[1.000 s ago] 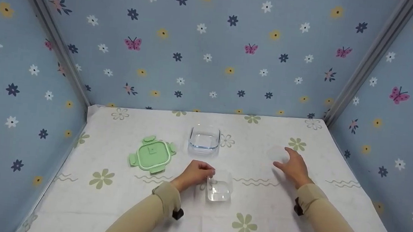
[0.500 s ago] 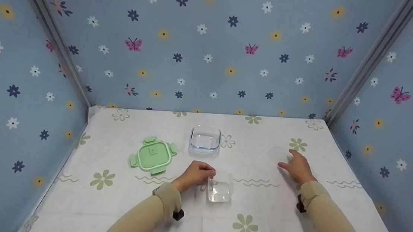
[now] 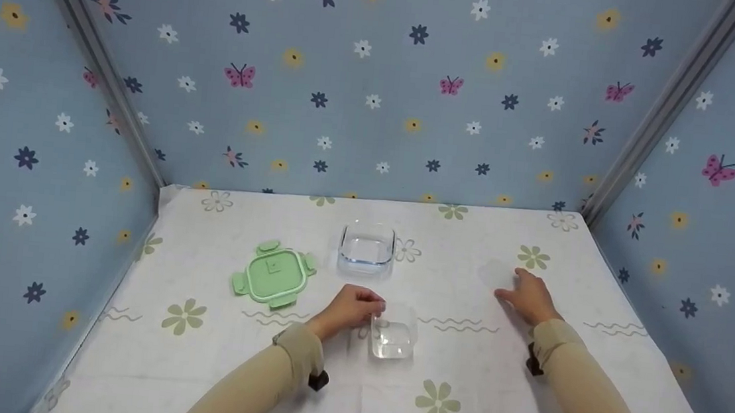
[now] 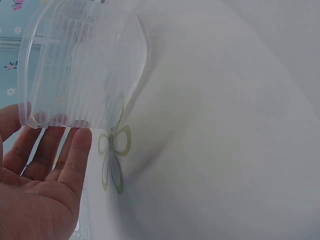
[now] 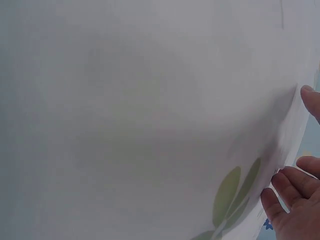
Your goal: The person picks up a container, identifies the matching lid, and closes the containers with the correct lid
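Note:
My left hand (image 3: 350,311) pinches the rim of a small clear plastic container (image 3: 392,340), which is on the white cloth near the front middle. In the left wrist view, the see-through walls of the container (image 4: 85,65) look ribbed, and the fingers (image 4: 45,152) lie under its edge. To the right, my right hand (image 3: 532,297) is close to the cloth with thumb and fingers spread apart. Just left of its fingertips lies a faint, translucent roundish piece (image 3: 496,273), hard to make out. Nothing shows between the fingers (image 5: 287,190) in the right wrist view.
A clear square glass container (image 3: 367,250) stands behind the left hand. Left of it lies a green lid (image 3: 276,276) with flaps at its sides. The flower-patterned tablecloth (image 3: 193,377) covers the table, and blue patterned walls (image 3: 378,87) enclose the back and sides.
My right hand has shifted slightly to the right, its fingertips further from the faint translucent piece. The left hand and the clear plastic container have stayed in place.

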Demonstrator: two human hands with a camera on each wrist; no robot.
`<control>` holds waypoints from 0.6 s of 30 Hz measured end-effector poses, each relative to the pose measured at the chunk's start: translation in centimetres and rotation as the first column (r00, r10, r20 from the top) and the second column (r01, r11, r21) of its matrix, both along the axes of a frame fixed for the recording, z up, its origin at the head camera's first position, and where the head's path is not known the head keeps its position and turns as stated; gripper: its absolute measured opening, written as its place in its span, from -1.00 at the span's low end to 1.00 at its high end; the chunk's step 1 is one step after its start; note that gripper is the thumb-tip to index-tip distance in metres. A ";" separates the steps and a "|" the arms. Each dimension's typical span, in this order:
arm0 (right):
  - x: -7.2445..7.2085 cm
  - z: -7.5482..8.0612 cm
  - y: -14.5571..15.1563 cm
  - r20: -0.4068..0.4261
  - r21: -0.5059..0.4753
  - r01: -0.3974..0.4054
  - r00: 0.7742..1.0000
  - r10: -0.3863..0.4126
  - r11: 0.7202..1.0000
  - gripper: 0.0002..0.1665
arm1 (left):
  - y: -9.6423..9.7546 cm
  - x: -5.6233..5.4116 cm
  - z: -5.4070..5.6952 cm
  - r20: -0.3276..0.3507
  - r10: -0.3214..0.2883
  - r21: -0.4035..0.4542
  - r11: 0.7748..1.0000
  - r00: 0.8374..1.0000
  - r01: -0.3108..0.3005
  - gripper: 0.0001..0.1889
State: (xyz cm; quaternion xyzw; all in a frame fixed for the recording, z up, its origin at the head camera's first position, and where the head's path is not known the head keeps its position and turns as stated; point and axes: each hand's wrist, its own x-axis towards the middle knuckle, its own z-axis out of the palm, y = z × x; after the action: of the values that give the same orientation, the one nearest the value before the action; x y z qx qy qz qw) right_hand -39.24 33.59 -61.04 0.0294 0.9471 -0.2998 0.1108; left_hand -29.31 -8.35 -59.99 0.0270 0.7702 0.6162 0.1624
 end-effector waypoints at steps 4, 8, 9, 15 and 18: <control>-0.1 0.0 0.0 0.004 0.010 -0.008 1.000 0.008 1.000 0.14 | 0.1 0.0 0.0 -0.002 0.005 0.004 1.000 1.000 -0.005 -0.78; -0.2 0.1 -0.1 0.015 -0.017 0.010 1.000 -0.010 1.000 0.14 | 0.1 0.1 0.2 -0.012 0.010 -0.010 1.000 1.000 -0.010 -0.78; -0.2 0.1 -0.2 0.016 -0.022 0.014 1.000 -0.014 1.000 0.15 | 0.1 0.1 0.3 -0.016 0.010 -0.015 1.000 1.000 -0.011 -0.78; -0.1 0.4 -0.3 0.037 -0.059 0.047 0.998 -0.045 0.997 0.21 | 0.1 0.1 0.3 -0.041 0.009 -0.023 1.000 0.999 -0.010 -0.78; -0.1 0.6 -0.4 0.052 -0.069 0.060 0.997 -0.056 0.996 0.25 | 0.1 0.0 0.1 -0.050 0.008 -0.017 1.000 0.999 -0.008 -0.78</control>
State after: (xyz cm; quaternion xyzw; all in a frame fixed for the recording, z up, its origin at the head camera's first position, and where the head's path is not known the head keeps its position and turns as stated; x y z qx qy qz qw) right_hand -39.38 33.19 -60.47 0.0604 0.9317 -0.3351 0.1266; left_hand -29.34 -8.23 -59.94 0.0380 0.7793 0.6095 0.1408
